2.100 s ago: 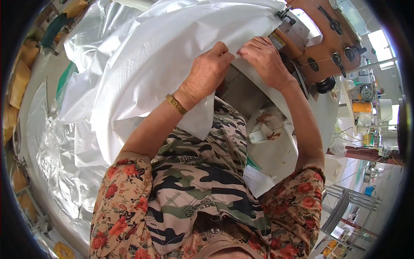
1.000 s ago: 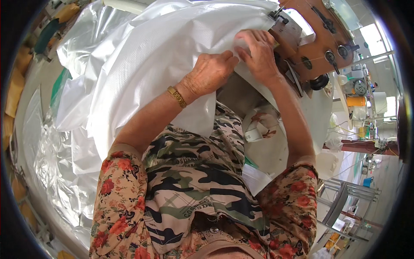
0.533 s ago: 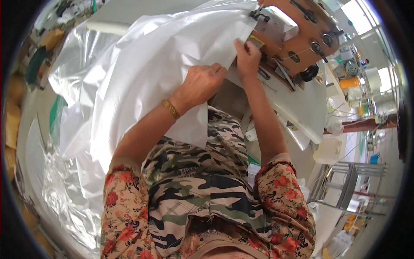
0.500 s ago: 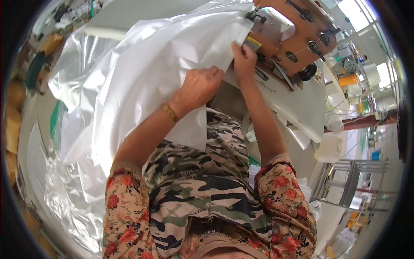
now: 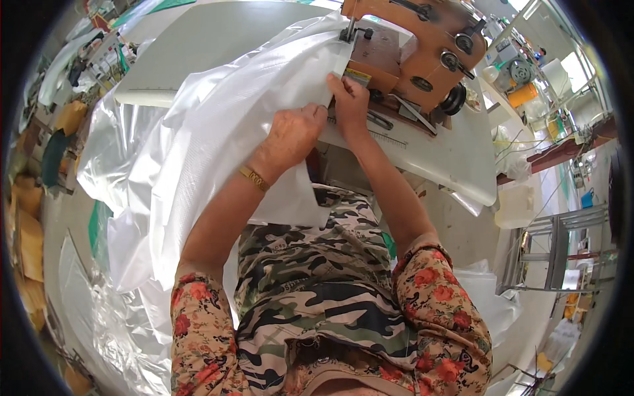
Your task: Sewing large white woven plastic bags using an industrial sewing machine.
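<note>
A large sheet of shiny white plastic fabric (image 5: 218, 132) drapes from a brown sewing machine (image 5: 413, 56) down over my lap and off to the left. Its right edge runs up to the presser foot (image 5: 347, 33). My left hand (image 5: 297, 135), below a gold watch, is closed on that edge, fingers pinched. Nearer the machine, my right hand (image 5: 350, 102) has thumb and fingers closed on the same edge, just below the presser foot. The tips of the right fingers partly hide the fabric there.
The pale worktable (image 5: 456, 158) carries the machine, with a black handwheel (image 5: 453, 99) at its right. A metal stand (image 5: 558, 254) and a translucent jug (image 5: 515, 206) are on the right. Crumpled clear plastic (image 5: 125, 330) lies on the floor at left.
The view has shifted, so machine and hands sit farther left in it. Both hands keep their hold on the fabric edge, close to the same places.
</note>
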The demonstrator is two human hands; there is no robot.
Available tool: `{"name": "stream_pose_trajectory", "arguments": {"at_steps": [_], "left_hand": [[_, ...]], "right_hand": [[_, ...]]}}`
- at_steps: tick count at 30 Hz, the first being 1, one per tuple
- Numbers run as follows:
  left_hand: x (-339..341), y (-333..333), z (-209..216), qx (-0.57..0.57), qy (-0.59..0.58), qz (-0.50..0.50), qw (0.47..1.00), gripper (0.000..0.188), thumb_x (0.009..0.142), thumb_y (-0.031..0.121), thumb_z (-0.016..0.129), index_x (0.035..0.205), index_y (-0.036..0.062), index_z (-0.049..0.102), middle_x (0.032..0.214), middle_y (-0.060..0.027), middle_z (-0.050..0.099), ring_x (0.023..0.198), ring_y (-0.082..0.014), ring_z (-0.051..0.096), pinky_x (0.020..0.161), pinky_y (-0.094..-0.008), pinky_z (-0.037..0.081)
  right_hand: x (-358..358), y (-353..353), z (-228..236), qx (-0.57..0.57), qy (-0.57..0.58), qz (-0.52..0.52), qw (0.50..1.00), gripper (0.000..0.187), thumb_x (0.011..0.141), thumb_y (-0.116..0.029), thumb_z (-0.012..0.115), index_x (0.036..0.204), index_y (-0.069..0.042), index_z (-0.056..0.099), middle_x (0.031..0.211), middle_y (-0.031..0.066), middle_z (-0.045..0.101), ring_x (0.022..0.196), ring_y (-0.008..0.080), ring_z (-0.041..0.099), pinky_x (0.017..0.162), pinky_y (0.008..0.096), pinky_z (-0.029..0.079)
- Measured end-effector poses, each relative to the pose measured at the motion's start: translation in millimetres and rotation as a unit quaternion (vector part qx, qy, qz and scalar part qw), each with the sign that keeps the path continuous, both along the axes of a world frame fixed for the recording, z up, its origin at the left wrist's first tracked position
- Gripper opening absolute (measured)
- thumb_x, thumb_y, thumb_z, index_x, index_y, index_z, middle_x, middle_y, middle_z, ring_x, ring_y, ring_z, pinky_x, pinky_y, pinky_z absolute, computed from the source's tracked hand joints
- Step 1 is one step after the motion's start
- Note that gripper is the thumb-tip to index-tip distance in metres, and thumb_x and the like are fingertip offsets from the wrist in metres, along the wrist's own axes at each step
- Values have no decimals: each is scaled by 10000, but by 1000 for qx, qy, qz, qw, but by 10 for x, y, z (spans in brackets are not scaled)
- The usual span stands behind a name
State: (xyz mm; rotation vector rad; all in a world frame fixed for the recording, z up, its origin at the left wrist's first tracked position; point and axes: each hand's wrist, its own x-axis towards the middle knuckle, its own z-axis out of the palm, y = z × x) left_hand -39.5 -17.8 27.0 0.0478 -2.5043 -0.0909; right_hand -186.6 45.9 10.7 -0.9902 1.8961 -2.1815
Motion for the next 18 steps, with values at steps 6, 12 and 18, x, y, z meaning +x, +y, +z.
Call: {"name": "stream_pose_trajectory", "arguments": {"at_steps": [6, 12, 18], "left_hand": [[-302, -126, 314, -33, -41, 42, 998, 103, 842, 42, 547, 937, 40, 586, 888, -120, 644, 781, -323, 688, 664, -437, 548], [-716, -293, 463, -52, -5, 57, 997, 87, 877, 110, 571, 933, 70, 623, 907, -137, 684, 797, -345, 685, 686, -464, 535], [-859, -273, 408, -5, 25, 91, 996, 120, 879, 136, 574, 951, 67, 640, 928, -140, 690, 835, -363, 673, 733, -477, 534]], "right_hand": [[-127, -153, 36, -61, -90, 26, 994, 359, 906, -247, 687, 718, 49, 610, 596, -14, 516, 542, 64, 448, 469, 308, 385], [-210, -133, 95, 24, 181, -153, 971, 251, 935, -222, 592, 865, -7, 700, 680, 204, 654, 585, 327, 651, 564, 457, 480], [-134, 143, 190, 209, 357, -174, 894, 435, 947, -176, 523, 1376, -111, 500, 753, 211, 680, 689, 410, 671, 643, 527, 514]]}}
